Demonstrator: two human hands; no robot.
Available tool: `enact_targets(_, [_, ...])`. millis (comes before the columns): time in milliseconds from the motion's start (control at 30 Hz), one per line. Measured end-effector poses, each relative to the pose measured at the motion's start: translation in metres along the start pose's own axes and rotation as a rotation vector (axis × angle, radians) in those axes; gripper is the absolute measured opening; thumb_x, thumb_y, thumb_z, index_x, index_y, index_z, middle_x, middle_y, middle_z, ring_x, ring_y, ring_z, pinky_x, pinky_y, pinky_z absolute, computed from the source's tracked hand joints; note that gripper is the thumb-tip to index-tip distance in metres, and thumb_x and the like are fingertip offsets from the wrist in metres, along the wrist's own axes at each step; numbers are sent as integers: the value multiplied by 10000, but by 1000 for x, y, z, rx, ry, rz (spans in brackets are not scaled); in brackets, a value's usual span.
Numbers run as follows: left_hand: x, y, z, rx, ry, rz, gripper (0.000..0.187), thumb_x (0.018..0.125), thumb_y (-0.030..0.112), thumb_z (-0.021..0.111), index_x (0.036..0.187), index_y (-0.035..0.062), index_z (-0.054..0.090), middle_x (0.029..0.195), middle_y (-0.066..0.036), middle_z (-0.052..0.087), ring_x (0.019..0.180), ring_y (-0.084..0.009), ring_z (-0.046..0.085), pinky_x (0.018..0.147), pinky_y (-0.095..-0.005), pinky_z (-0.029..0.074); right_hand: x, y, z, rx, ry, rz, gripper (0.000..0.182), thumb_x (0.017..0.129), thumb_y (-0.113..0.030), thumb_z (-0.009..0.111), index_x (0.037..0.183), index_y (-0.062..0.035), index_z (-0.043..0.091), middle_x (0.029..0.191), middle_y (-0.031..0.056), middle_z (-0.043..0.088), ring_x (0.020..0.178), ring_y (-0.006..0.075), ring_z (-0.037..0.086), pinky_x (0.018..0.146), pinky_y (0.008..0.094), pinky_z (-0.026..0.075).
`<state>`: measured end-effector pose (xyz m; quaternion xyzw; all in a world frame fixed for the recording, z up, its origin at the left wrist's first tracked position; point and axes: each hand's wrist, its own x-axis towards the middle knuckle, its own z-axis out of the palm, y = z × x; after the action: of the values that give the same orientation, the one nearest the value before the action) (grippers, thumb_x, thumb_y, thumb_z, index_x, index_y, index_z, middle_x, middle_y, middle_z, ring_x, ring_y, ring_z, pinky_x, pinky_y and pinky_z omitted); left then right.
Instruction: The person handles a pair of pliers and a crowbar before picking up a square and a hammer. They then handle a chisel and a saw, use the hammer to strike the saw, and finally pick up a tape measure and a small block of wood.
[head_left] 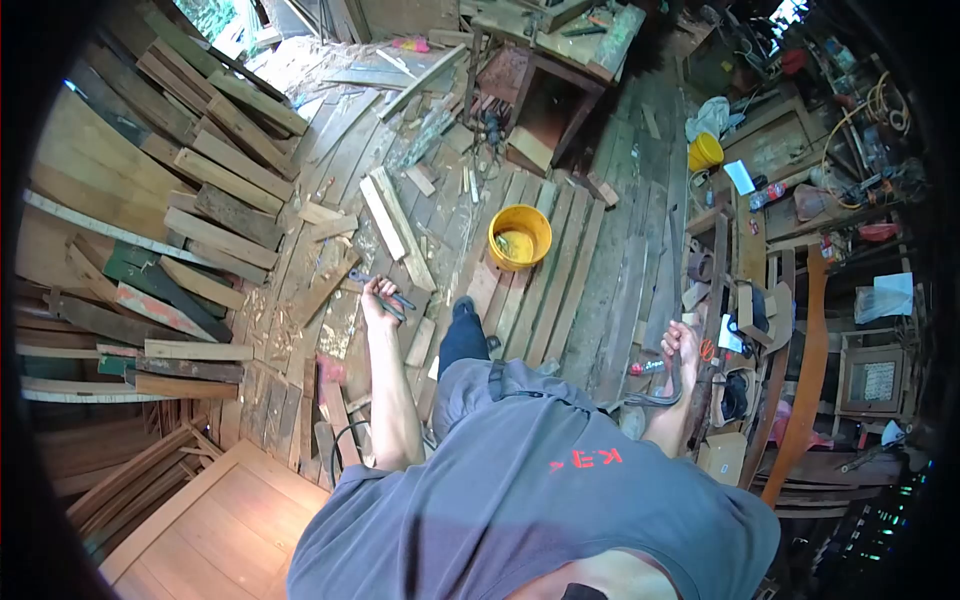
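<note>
My left hand [380,298] is closed around a pair of dark pliers [402,302], whose handles stick out to the right of my fist. Below it are the wooden floor and scattered offcuts. On the other side, my right hand [682,345] is closed on a dark metal bar [655,400] with a curved lower end near my forearm. How far the bar extends beyond my fist is hard to make out. Ahead of my foot stands a yellow bucket [520,238] with some small contents in it.
Planks [232,160] lie stacked along the left. Two pale wood strips [398,228] and shavings cover the floor. A wooden stand [555,105] is ahead. On the right, a cluttered bench holds a yellow container [705,151]. A wooden panel [215,530] leans at lower left.
</note>
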<state>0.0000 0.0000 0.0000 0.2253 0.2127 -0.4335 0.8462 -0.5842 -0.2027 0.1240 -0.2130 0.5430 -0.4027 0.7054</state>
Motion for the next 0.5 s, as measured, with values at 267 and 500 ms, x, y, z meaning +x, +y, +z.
enact_targets(267, [64, 89, 72, -70, 65, 135, 120, 846, 42, 491, 767, 55, 401, 638, -1, 356, 537, -102, 364, 483, -226, 340, 7, -52, 161, -41, -69, -63, 198, 861, -77, 518, 690, -112, 426, 550, -37, 411, 356, 53, 356, 286, 224, 294])
enact_targets(500, [80, 118, 93, 12, 49, 170, 136, 863, 58, 484, 753, 59, 403, 638, -7, 359, 547, -108, 362, 496, -232, 345, 44, -55, 229, -117, -80, -78, 164, 849, -52, 516, 731, -85, 407, 548, -20, 398, 359, 74, 370, 275, 257, 315])
